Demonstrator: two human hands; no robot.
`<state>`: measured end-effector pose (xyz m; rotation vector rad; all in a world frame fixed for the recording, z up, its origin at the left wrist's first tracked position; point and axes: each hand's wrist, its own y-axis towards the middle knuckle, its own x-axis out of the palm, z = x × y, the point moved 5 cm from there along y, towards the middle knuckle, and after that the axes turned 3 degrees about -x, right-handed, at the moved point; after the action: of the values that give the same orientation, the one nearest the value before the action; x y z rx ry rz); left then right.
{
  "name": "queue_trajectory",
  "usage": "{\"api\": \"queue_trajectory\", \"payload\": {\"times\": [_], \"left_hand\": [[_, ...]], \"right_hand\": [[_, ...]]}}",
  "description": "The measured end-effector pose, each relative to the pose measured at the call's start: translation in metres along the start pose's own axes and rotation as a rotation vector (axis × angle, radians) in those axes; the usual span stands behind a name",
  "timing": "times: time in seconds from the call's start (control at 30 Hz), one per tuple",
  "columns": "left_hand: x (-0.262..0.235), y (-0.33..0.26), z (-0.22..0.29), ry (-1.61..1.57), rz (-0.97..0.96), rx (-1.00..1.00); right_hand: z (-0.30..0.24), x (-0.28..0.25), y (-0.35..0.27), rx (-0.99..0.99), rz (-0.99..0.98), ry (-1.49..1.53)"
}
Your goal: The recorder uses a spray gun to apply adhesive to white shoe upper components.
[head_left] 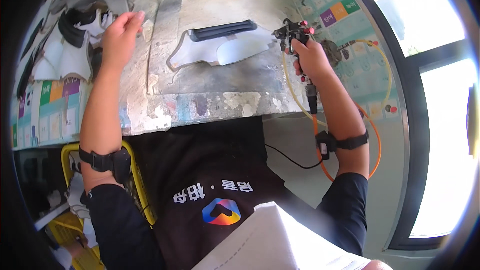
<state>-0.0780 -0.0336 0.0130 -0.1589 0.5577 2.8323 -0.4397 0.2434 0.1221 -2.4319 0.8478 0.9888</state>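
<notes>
My right hand [314, 59] is wrapped round the grip of a spray gun [292, 32], a dark metal one with red knobs. Its nozzle points left, toward a white curved panel [192, 50] lying on the worktable [200, 105]. Along the panel's far edge runs a black padded strip [225, 30], and a smooth pale patch [242, 51] covers part of its near side. To the left, my left hand [121, 40] is raised over the table with fingers and thumb pressed together; nothing shows between them. It is close to a stack of similar panels.
Stacked white panels with black pads [70, 35] sit at the table's left. An orange hose [377, 145] and a thin yellowish tube [289, 82] hang by my right arm. A window frame [415, 120] stands at right; a yellow basket [140, 180] is below left.
</notes>
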Motion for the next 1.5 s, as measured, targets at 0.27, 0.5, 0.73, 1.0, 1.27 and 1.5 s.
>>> {"api": "queue_trajectory", "payload": {"times": [0.27,0.5,0.73,1.0,1.27,1.5], "left_hand": [[0.002,-0.002,0.013,0.045,0.016,-0.002],[-0.002,0.001,0.001,0.087,-0.029,-0.096],[-0.001,0.001,0.011,0.118,-0.040,-0.064],[-0.009,0.009,-0.016,0.073,-0.008,-0.034],[0.020,0.002,0.001,0.271,-0.124,0.130],[0.164,0.000,0.067,0.742,-0.567,0.515]], "right_hand": [[-0.033,0.048,-0.059,-0.077,-0.364,0.040],[-0.077,0.077,-0.065,-0.182,-0.425,0.064],[-0.053,0.051,-0.069,-0.045,-0.395,-0.041],[-0.059,0.065,-0.070,-0.242,-0.363,-0.031],[0.042,0.031,-0.093,-0.223,-0.287,0.073],[0.104,0.022,-0.124,-0.171,0.013,0.369]]}}
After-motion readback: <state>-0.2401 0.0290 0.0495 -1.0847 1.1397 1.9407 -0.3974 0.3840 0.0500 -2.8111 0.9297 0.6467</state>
